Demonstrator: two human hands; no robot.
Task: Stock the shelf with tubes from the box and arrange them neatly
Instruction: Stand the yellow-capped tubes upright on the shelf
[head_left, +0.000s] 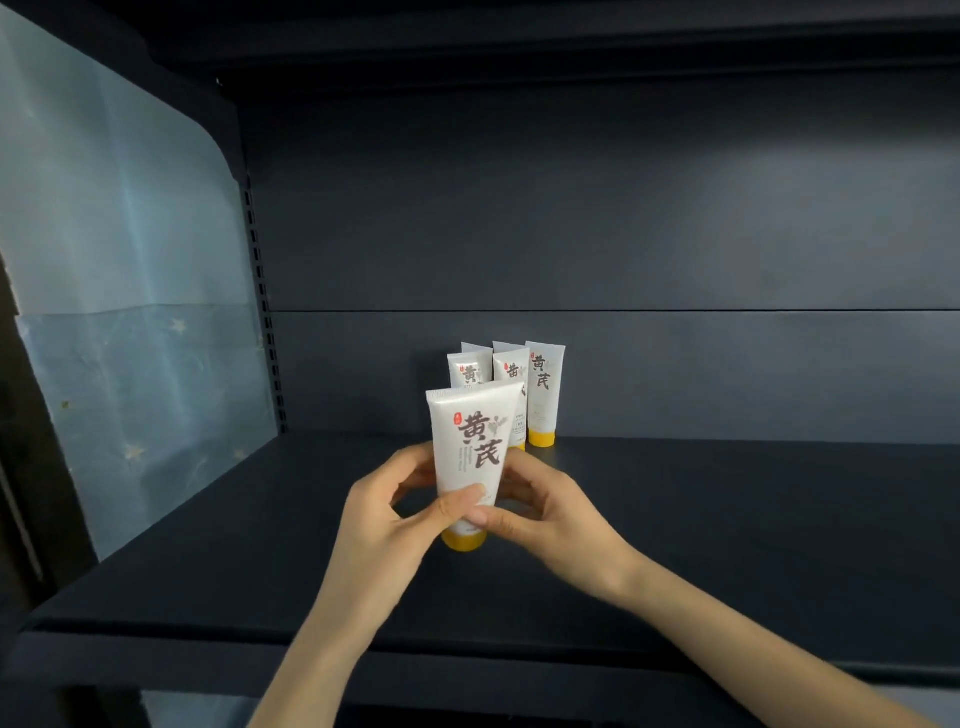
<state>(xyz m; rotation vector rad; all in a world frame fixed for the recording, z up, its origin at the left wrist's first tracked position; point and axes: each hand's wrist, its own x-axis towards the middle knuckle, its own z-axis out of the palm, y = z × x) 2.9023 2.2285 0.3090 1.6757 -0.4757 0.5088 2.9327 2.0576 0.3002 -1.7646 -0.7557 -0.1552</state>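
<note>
You're facing the shelf, a broad flat board of dark, matte blue-grey metal with a squared front lip. Behind it rises the back panel, the same dull dark finish, with one thin seam across it. On your left hangs a pale blue sheet, papery and creased, dotted with faint stars and rounded at its upper corner. Beside it, one slotted strip runs down the corner.

Both hands are in, meeting over the middle of the board. Your left hand wraps the lower part of one tube, thumb pressed across the front. Your right hand curls round its right edge from behind. The tube is smooth white plastic, flat-crimped on top, tapering to a round yellow cap at the bottom, upright with a slight tilt. I can't tell whether the cap touches the board.

Against the back panel stands a group of tubes. I count five, cap-down and close together, two behind, two in front, one on the right.
</note>
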